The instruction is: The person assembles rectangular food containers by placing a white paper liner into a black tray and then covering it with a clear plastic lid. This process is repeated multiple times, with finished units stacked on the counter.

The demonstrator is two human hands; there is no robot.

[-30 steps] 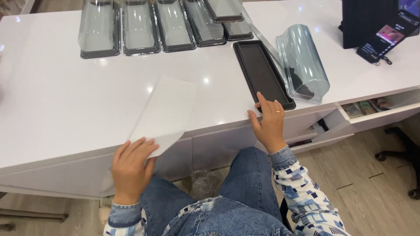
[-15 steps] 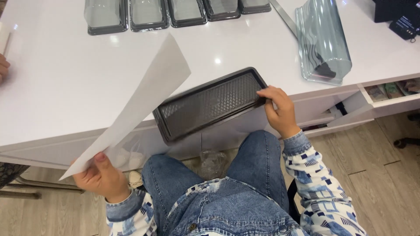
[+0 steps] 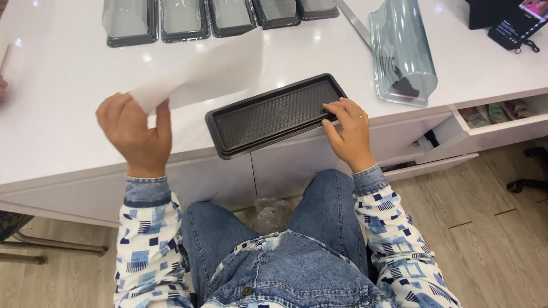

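Observation:
A long black plastic tray [image 3: 268, 117] lies at an angle on the white counter [image 3: 68, 108], one long side just past the front edge. My right hand [image 3: 349, 131] rests on the tray's right end, fingers spread on its ribbed floor. My left hand [image 3: 134, 134] pinches the corner of a white paper sheet [image 3: 200, 77] and holds it in the air above the counter, left of the tray. The sheet stretches up and to the right, its far end near the tray's back edge.
Several clear-lidded containers [image 3: 177, 20] stand in a row at the back. A stack of clear lids [image 3: 402, 54] lies on its side at the right. An open drawer [image 3: 496, 114] juts out at the right. A dark box and a phone [image 3: 514, 23] sit far right.
The tray went from lying lengthwise at the right to lying crosswise at the counter's front edge. My left hand lifted the sheet off the counter and now holds it higher, over the counter.

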